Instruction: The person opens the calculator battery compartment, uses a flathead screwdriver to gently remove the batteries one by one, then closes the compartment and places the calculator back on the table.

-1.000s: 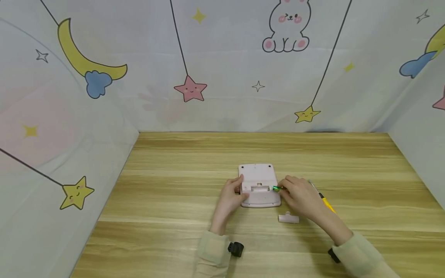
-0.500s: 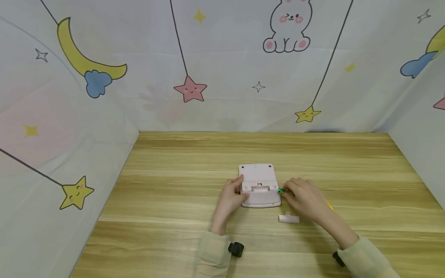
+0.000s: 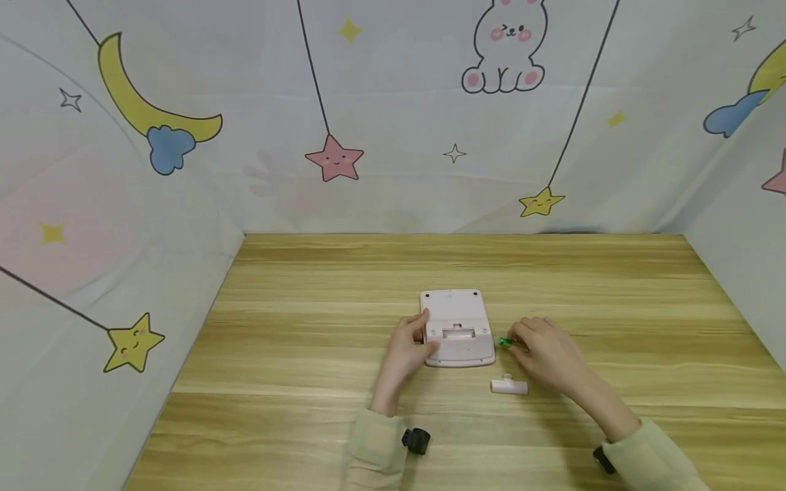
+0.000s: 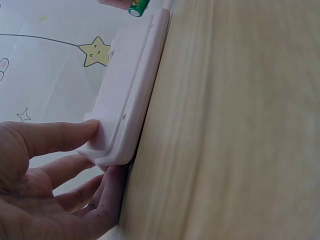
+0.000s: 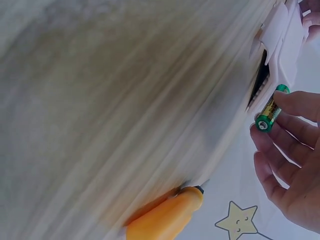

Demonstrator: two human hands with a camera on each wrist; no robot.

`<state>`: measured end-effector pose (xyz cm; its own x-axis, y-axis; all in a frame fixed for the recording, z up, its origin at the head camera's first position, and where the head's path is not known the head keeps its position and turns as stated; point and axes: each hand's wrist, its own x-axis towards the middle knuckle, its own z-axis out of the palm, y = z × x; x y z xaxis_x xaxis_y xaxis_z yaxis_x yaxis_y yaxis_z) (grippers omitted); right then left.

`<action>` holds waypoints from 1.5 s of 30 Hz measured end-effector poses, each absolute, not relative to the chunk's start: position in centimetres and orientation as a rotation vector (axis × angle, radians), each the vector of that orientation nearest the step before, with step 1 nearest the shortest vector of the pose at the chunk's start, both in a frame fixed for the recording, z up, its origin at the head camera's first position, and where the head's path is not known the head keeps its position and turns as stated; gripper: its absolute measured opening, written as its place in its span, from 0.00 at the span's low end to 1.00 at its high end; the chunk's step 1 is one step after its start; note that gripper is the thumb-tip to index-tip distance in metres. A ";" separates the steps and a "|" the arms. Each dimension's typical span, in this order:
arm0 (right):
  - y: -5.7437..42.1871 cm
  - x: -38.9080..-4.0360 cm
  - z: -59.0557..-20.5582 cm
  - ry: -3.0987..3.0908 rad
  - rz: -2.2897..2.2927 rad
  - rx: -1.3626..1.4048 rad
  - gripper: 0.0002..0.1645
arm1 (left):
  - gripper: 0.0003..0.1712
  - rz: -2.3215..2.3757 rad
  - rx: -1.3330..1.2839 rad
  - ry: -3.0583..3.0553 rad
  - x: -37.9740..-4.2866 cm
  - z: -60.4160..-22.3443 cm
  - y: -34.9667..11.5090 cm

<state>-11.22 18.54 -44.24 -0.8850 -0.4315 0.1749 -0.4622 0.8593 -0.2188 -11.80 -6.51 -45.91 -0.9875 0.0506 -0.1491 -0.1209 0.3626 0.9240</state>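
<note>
A pale pink device like a calculator point(image 3: 454, 310) lies back side up on the wooden table, an uncovered battery slot point(image 3: 459, 333) across its middle. My left hand point(image 3: 410, 344) grips its left edge, thumb on top and fingers at the side and below, as the left wrist view also shows. Just off the device's right edge, my right hand point(image 3: 548, 351) pinches a green and gold battery point(image 5: 271, 108) between thumb and fingers. Below that hand on the table rests the small pink battery cover point(image 3: 510, 387) with its tab pointing away from me.
A screwdriver with an orange-yellow handle point(image 5: 165, 215) lies on the table by my right hand, hidden by it in the head view. A white cloth backdrop point(image 3: 393, 198) with printed stars rises behind and at both sides of the table point(image 3: 295, 382).
My right hand has drawn back to the right with the battery, from over the slot's right end to clear of the device. My left hand and the device stay put.
</note>
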 end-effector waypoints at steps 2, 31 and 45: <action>18.6 -11.1 -44.3 -2.933 0.386 0.696 0.07 | 0.37 1.682 -0.056 2.473 -11.8 -46.0 -6.6; 19.6 -10.7 -44.7 -3.000 0.269 0.694 0.08 | 0.37 1.700 -0.033 2.462 -11.6 -46.2 -7.0; 19.6 -10.7 -44.6 -3.002 0.264 0.721 0.09 | 0.37 1.674 -0.053 2.475 -11.7 -46.4 -7.0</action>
<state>-10.72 19.62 -44.60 -0.8907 -0.4472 0.0813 -0.4545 0.8771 -0.1553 -11.74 -7.01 -46.40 -0.9876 0.0564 -0.1465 -0.1150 0.3754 0.9197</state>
